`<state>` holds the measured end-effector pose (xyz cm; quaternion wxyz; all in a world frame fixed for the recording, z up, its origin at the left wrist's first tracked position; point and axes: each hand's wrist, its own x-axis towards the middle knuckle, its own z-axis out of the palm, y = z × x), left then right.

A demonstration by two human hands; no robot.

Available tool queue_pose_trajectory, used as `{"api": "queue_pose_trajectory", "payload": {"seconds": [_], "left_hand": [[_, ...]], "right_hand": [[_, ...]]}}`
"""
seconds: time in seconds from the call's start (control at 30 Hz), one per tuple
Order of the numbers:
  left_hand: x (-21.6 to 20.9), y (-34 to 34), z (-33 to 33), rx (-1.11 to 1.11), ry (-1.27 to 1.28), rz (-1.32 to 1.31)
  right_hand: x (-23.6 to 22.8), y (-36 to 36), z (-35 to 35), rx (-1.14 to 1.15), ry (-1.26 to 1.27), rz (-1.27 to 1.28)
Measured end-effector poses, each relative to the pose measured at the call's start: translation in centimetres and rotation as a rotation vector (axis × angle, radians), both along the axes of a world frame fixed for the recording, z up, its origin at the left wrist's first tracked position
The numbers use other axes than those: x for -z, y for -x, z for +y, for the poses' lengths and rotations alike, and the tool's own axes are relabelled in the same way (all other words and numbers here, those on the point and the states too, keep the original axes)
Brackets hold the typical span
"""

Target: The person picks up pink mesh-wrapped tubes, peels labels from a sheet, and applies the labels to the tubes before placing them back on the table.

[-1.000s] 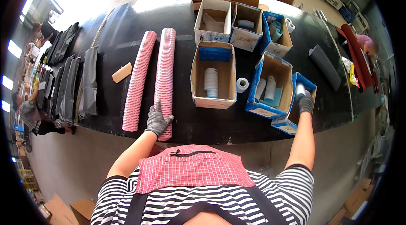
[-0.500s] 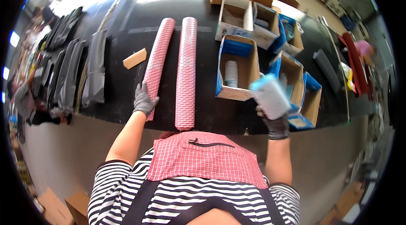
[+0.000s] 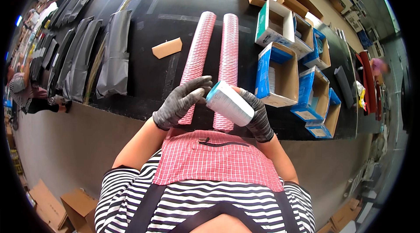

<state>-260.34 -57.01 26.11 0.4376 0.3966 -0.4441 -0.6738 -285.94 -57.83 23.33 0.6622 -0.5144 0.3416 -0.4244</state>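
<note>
1. right hand (image 3: 258, 115): gray glove, grip wrapped round a white and pale-blue roll (image 3: 230, 104) from its right side.
2. roll position: off the surface (image 3: 148, 75), tilted, in front of the person's checked apron (image 3: 221, 158), between both hands; in view it overlaps the near part of the right pink-patterned tube (image 3: 228, 53).
3. left hand (image 3: 179, 104): gray glove, grip released, fingers loosely bent, nothing in it. fingertips just beside the roll's upper left end; can't tell if they touch it.
4. left pink-patterned tube (image 3: 199, 53): partly behind the left hand, contact unclear. both tubes lie side by side, apart, pointing away from the person.
5. tan card (image 3: 167, 48): flat, left of the tubes.
6. gray packages (image 3: 114, 55): rows further left.
7. blue-and-tan box (image 3: 278, 100): open-topped, just right of the right hand, white stack (image 3: 272, 79) inside; more boxes (image 3: 306, 114) beside it.
</note>
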Motion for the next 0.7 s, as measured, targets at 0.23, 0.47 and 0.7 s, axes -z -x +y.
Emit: {"api": "queue_pose_trajectory", "payload": {"seconds": [0.23, 0.47, 0.7], "left_hand": [[-0.1, -0.3, 1.2, 0.268, -0.353, 0.286], [3.1, -0.8, 0.4, -0.228, -0.049, -0.165], [1.8, 1.8, 1.3, 0.148, 0.674, -1.009]], "right_hand": [[-0.5, -2.8, -0.4, -0.248, 0.111, -0.026], [1.3, -2.1, -1.2, 0.123, -0.488, -0.089], [2.4, -4.0, -0.4, 0.006, -0.606, -0.290]]}}
